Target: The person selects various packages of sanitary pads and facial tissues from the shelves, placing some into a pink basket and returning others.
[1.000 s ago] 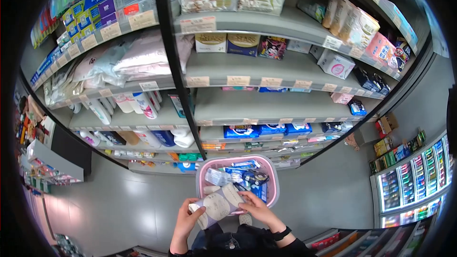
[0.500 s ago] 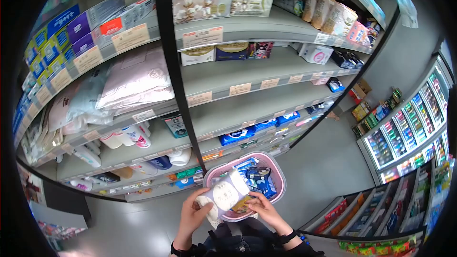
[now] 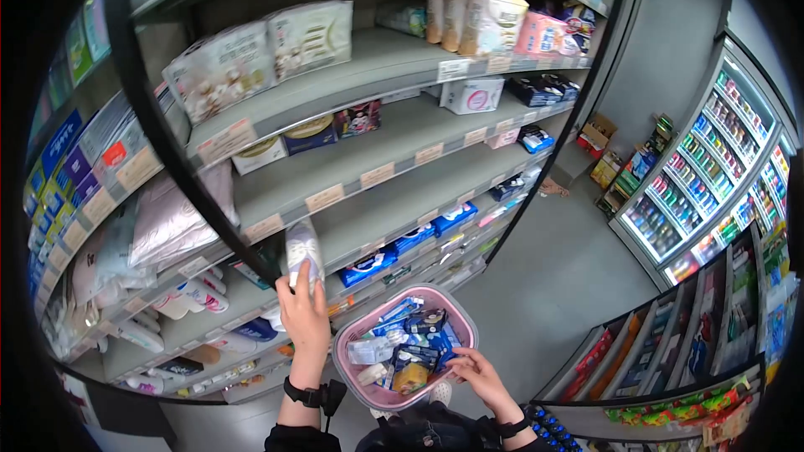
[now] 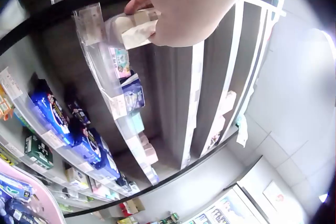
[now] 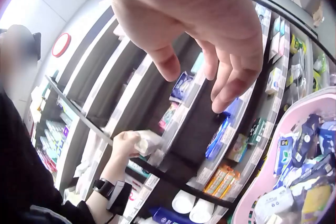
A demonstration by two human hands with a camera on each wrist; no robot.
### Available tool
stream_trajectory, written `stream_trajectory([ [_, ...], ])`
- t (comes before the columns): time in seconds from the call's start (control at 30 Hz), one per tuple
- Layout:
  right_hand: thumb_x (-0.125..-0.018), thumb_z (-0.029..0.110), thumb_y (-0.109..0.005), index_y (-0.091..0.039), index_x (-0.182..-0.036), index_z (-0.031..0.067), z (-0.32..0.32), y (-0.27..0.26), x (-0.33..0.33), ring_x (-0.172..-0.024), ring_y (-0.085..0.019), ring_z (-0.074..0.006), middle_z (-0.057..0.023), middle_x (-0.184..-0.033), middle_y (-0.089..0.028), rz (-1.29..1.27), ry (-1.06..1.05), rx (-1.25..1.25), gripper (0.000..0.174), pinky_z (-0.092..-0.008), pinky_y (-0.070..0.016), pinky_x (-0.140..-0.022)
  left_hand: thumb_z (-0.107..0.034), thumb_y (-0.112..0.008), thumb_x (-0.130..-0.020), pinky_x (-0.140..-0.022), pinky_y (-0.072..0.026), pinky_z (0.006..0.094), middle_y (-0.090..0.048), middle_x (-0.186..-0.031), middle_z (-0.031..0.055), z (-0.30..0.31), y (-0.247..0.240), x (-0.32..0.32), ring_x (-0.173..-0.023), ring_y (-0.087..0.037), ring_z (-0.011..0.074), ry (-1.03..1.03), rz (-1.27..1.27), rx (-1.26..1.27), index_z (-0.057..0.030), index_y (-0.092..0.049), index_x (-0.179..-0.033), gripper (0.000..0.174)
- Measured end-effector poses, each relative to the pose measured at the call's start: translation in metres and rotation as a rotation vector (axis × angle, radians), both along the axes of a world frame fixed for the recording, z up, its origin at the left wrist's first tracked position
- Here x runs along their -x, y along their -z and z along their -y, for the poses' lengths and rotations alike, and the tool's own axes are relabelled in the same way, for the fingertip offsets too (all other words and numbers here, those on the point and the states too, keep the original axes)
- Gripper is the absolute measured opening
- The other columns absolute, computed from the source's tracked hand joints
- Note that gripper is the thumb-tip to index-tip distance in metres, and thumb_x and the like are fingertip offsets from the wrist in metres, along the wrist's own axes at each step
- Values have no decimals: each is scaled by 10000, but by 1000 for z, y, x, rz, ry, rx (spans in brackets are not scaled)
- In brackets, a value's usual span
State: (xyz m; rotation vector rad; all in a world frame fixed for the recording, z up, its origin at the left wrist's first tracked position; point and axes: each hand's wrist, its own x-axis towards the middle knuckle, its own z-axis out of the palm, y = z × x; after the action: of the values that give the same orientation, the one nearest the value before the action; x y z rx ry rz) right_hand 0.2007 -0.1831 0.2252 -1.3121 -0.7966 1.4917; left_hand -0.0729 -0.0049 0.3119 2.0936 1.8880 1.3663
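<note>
My left hand [image 3: 303, 311] reaches out to the shelving and grips a white-and-lavender soft package [image 3: 302, 244] by its near end. In the left wrist view the package [image 4: 137, 34] is at a shelf's front edge, beside the price tags, with the thumb and fingers around it. My right hand [image 3: 479, 375] hovers over the near right side of a pink basket [image 3: 460, 311], its fingers loosely bent around nothing. Seen from the right wrist, those fingers [image 5: 228, 90] hang apart in the air. Inside the basket lie several blue packets, a clear-wrapped pack [image 3: 368, 351] and a yellow packet [image 3: 410, 378].
A dark post [image 3: 180, 176] divides the shelving just left of my left hand. Blue packs [image 3: 368, 264] stand on a lower shelf, and cotton packs [image 3: 310, 38] on an upper one. At the right are drinks coolers [image 3: 699, 176] and a low rack [image 3: 645, 351].
My left hand has carried the package from over the basket forward and left to the shelf. My right hand has come off it. The head view has turned right.
</note>
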Motion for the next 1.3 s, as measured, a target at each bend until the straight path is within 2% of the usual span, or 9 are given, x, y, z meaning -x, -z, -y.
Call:
stream_trajectory([
  [0.33,-925,98,-561,-480,-1285,21,30,3,-66,-899,-641,-174,-108,-1090,-653,26,226,12,377,-287,-476,-770,-77,-600,-834,-816,-487,476,-480,-1154,239,-87,13,-18,-1019,-558,432,-300,-120,67,-121,-475,-1313,496],
  [0.47,-927,107,-561,-481,-1283,23,35,4,-77,-909,-628,-164,-108,-1096,-650,27,261,-4,374,-283,-471,-776,-99,-623,-813,-852,-484,486,-457,-1284,314,-127,27,-2,-1056,-554,466,-206,-172,38,-38,-455,-1323,540],
  [0.67,-920,105,-578,-481,-1292,45,35,8,-84,-970,-596,-110,-59,-1094,-631,-14,237,-10,389,-241,-437,-806,-79,-624,-799,-1021,-382,450,-483,-1295,264,-135,28,3,-1194,-457,439,-107,-129,52,-50,-436,-1361,593],
  [0.77,-921,84,-571,-482,-1290,39,34,17,-86,-976,-596,-120,-61,-1098,-624,-9,221,4,382,-256,-453,-834,-89,-619,-803,-987,-389,470,-517,-1219,245,-120,31,-6,-1132,-487,436,-188,-190,-72,-24,-463,-1322,546],
  [0.87,-920,56,-566,-486,-1282,31,33,14,-85,-978,-599,-132,-67,-1096,-620,-67,228,-15,371,-273,-467,-870,-77,-584,-805,-840,-421,462,-520,-1072,224,-66,17,-45,-953,-523,404,5,-264,-224,11,-530,-1110,322],
  [0.93,-920,49,-566,-486,-1279,27,33,12,-85,-976,-601,-136,-70,-1090,-620,-69,225,-5,369,-278,-470,-880,-52,-578,-785,-735,-423,453,-554,-863,170,-39,50,-61,-817,-532,367,305,-154,-111,-2,-556,-863,95],
  [1.0,-919,41,-566,-487,-1276,23,32,12,-86,-974,-602,-140,-73,-1084,-621,-70,219,4,367,-284,-474,-891,-93,-608,-765,-755,-462,439,-593,-886,171,-13,86,-75,-846,-583,364,470,-163,339,-20,-582,-841,109],
  [1.07,-919,85,-550,-490,-1281,38,34,13,-87,-902,-613,-133,-77,-1090,-635,-11,228,-14,370,-260,-449,-771,-169,-659,-740,-788,-484,462,-621,-995,197,4,147,-70,-948,-604,369,527,-319,780,-47,-609,-946,244],
  [1.3,-918,96,-567,-493,-1276,40,38,16,-91,-913,-607,-127,-75,-1090,-635,3,243,2,370,-263,-449,-775,-209,-656,-746,-873,-492,477,-645,-1082,173,52,318,-39,-1049,-587,412,661,-681,1061,-136,-588,-1218,483],
])
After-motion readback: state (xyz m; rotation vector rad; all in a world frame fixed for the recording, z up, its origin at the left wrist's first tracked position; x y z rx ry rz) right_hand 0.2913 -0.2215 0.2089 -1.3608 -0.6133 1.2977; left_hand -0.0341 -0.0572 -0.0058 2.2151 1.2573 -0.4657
